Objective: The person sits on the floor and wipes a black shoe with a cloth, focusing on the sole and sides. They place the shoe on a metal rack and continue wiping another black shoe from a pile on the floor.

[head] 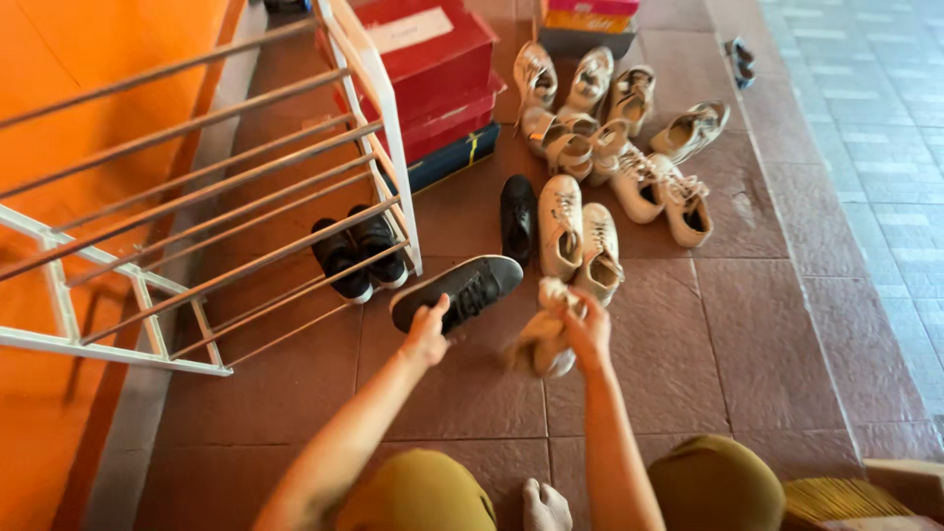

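- Nearest the camera: two knees in olive trousers point(418, 492), and a foot in a pale sock point(544, 507) between them on the tiled floor point(767, 354). The person sits low, arms reaching forward.
- Left hand point(427, 332): fingers closed on the heel end of a black sneaker point(460, 289). The shoe is lifted or tipped, sole side partly toward the camera. Its long axis runs from the hand up and to the right, toe pointing away from the person and away from the rack.
- Right hand point(588, 329): closed around a bunched cream cloth point(544, 339) that hangs below and to the left of the fist, somewhat blurred. What the cloth is exactly I cannot tell.
- Key relation: cloth and black sneaker sit just beside each other, apart, the cloth to the right of the shoe's mid-length. The right hand is the nearer one to the shoe's toe end; the left has the heel.
- Left of the held shoe: white metal shoe rack point(393, 138) against an orange wall point(88, 59), with a black pair point(359, 254) under its lowest rails.
- Just beyond the hands: a single black shoe point(518, 218) and a cream sneaker pair point(578, 238), lying lengthwise away from the person.
- Farther: a loose heap of pale shoes point(615, 128).
- Farthest: stacked red shoeboxes point(438, 69) beside the rack.
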